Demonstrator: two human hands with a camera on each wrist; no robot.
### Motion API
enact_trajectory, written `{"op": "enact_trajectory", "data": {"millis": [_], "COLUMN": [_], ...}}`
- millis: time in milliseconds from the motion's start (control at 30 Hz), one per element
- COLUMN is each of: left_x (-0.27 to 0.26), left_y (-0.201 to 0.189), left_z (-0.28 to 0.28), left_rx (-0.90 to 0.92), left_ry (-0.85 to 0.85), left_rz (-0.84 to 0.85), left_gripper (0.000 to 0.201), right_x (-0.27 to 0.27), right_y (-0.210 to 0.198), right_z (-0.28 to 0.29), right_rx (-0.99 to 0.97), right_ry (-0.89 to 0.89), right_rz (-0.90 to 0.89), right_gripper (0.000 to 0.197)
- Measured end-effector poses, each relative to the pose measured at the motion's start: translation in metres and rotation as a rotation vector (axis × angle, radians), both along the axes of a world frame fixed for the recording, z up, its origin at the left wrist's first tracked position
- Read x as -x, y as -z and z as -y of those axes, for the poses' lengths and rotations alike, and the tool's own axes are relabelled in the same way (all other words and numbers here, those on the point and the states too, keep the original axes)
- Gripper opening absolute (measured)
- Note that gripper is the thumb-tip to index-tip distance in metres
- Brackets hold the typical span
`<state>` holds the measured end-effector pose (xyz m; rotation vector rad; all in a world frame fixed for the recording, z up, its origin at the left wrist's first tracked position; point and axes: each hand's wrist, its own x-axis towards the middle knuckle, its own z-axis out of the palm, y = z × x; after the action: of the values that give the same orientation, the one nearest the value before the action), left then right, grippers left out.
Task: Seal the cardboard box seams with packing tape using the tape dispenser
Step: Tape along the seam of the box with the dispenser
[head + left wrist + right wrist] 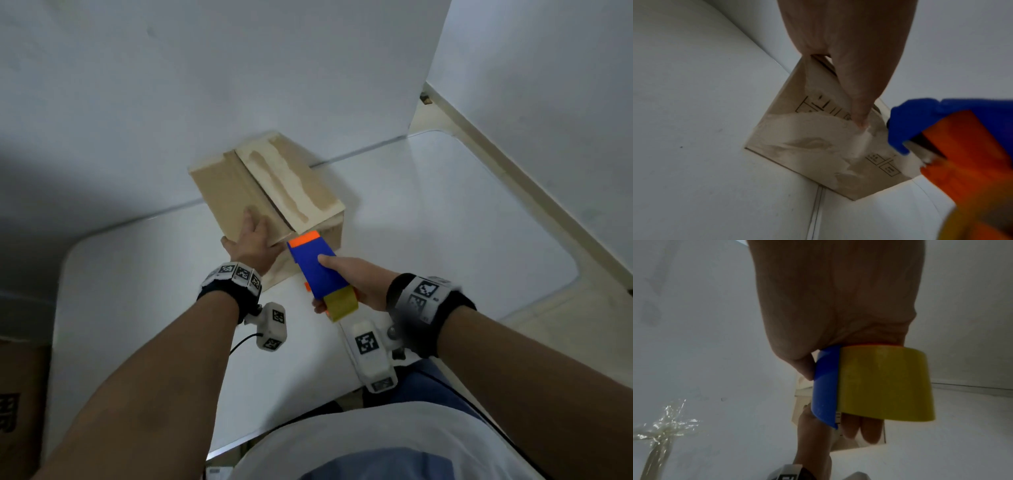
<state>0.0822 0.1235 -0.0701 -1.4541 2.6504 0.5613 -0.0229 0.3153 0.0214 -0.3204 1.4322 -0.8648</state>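
A brown cardboard box (229, 195) stands on the white table against the back wall, its top flaps meeting at a dark centre seam (265, 195). Pale torn patches mark the right flap and the near side (807, 146). My left hand (255, 236) lies flat on the near left corner of the top, with one digit (857, 105) reaching down the side face. My right hand (356, 277) grips a blue tape dispenser (317, 267) holding a yellow tape roll (885, 382). Its orange tip (303, 238) sits at the near end of the seam.
The white table (462, 222) has bare surface to the right of the box and a rounded right edge. A white wall rises directly behind the box. A crumpled strip of clear tape (663, 423) shows at the left. Another cardboard box (17, 394) stands off the table's left side.
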Motion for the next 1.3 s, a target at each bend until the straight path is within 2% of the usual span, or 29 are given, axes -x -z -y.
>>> {"op": "enact_trajectory", "data": {"millis": [167, 300, 533, 700, 933, 1133, 1200, 1300], "left_x": [0.003, 0.004, 0.004, 0.001, 0.0, -0.013, -0.015, -0.007], "left_y": [-0.002, -0.003, -0.007, -0.009, -0.012, -0.016, -0.018, -0.014], "left_z": [0.001, 0.002, -0.001, -0.001, 0.001, 0.011, 0.011, 0.012], "left_rx": [0.01, 0.007, -0.001, -0.023, -0.043, -0.097, 0.026, 0.158], "left_ry": [0.011, 0.001, -0.009, -0.018, 0.016, 0.145, 0.236, 0.485], "left_rz": [0.034, 0.038, 0.03, 0.013, 0.022, 0.021, 0.028, 0.03], "left_gripper": [0.071, 0.069, 0.073, 0.084, 0.086, 0.098, 0.096, 0.08], "right_x": [0.009, 0.002, 0.006, -0.002, 0.002, 0.0, 0.001, 0.0], "right_y": [-0.004, -0.002, -0.004, 0.011, 0.016, 0.015, 0.016, 0.014], "right_z": [-0.009, -0.023, -0.023, -0.008, 0.014, 0.033, 0.04, 0.047], "right_rx": [0.028, -0.034, -0.029, -0.135, -0.162, -0.168, -0.171, -0.197], "right_ry": [-0.01, -0.029, -0.001, -0.016, 0.026, -0.011, -0.008, 0.011], "right_rz": [0.076, 0.117, 0.105, 0.006, -0.014, -0.005, -0.001, -0.003], "right_gripper": [0.048, 0.041, 0.04, 0.055, 0.043, 0.04, 0.042, 0.049]}}
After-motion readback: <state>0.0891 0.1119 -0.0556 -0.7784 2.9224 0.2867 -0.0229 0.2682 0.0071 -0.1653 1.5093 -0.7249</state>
